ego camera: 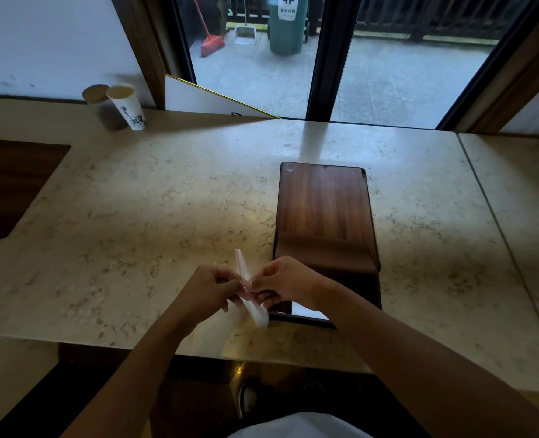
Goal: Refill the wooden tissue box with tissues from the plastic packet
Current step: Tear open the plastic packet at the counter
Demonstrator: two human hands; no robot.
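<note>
Beside the wooden tissue box (323,203), left hand (206,287) and right hand (282,284) pinch the plastic packet (251,297) edge-on, pointing away.

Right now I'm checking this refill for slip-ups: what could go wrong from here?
Both the left hand and right hand pinch the plastic packet in mid-air; a hard pull could tear it unevenly and spill tissues onto the counter. The wooden tissue box lies close by the right wrist, near the counter's front edge, so a jerk might knock it.

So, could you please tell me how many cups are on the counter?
2, side by side at the far left of the counter: a white printed cup and a brown-topped cup behind it.
</note>
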